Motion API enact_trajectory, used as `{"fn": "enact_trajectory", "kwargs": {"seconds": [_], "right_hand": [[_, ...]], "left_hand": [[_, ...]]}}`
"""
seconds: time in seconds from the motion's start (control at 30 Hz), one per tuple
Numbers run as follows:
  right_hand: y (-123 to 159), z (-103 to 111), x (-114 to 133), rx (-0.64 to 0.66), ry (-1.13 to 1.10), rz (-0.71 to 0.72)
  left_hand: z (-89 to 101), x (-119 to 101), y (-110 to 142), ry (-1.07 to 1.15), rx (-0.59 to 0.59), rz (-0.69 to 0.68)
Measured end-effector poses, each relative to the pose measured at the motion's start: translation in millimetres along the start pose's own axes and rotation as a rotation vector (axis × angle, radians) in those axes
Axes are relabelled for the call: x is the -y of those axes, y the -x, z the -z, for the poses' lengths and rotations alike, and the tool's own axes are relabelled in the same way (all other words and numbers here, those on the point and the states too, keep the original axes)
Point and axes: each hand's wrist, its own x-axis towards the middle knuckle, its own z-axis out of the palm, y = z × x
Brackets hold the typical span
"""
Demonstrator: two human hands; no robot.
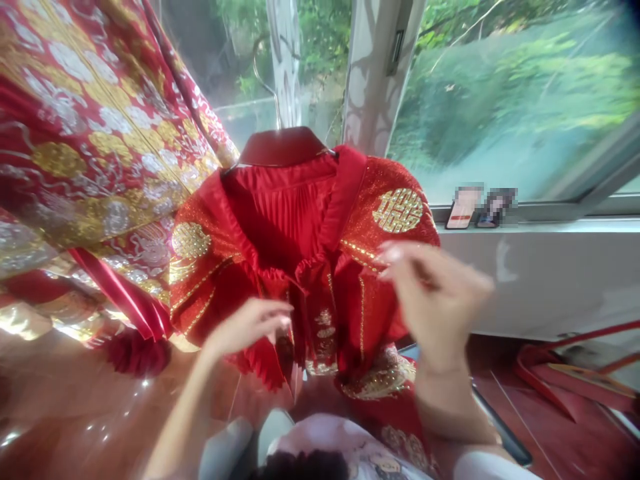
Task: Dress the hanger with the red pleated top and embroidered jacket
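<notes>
A red jacket (pixel 350 287) with gold beaded trim and round gold emblems hangs before me on a hanger (pixel 277 107). Its front is parted at the middle, and gathered red cloth rings the neckline. At the left front edge, my left hand (pixel 253 327) has its fingers closed on the cloth, as far as I can see. My right hand (pixel 433 287) is raised in front of the right shoulder, thumb and fingertips pinched together. Anything inside that pinch is too small or blurred to make out.
A red robe (pixel 115 133) with gold and silver embroidery hangs at left. Two phones, one pale-screened (pixel 463 208) and one dark (pixel 495 208), lean on the window sill (pixel 550 230). A red dustpan-like object (pixel 565 377) lies on the reddish floor at right.
</notes>
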Motion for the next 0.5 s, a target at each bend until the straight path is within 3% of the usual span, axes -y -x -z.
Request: {"fn": "enact_trajectory", "kwargs": {"seconds": [0.03, 0.07, 0.1, 0.13, 0.17, 0.23, 0.27, 0.37, 0.5], "right_hand": [[-21, 10, -10, -0.134, 0.110, 0.115], [-42, 15, -21, -0.151, 0.162, 0.184], [-61, 16, -33, -0.082, 0.147, 0.210], [-79, 12, -45, 0.045, 0.124, 0.197], [-92, 6, -56, 0.170, 0.088, 0.193], [-110, -8, -77, 0.335, 0.024, 0.200], [-116, -15, -86, 0.357, 0.004, 0.213], [-129, -26, -102, 0.328, -0.033, 0.177], [-157, -25, -104, 0.463, -0.127, -0.185]], "left_hand": [[28.2, -13, 6, -0.105, -0.143, -0.104], [56.3, -26, 8, -0.253, -0.410, -0.216], [82.8, -37, 6, -0.435, -0.684, -0.294], [106.5, -46, 2, -0.651, -0.867, -0.370], [126.4, -53, -5, -0.825, -0.909, -0.402], [153.0, -60, -22, -0.935, -0.797, -0.396], [159.8, -61, -30, -0.918, -0.740, -0.375], [162.6, -61, -42, -0.803, -0.718, -0.312], [162.1, -62, -43, -0.614, -0.710, -0.252]]}}
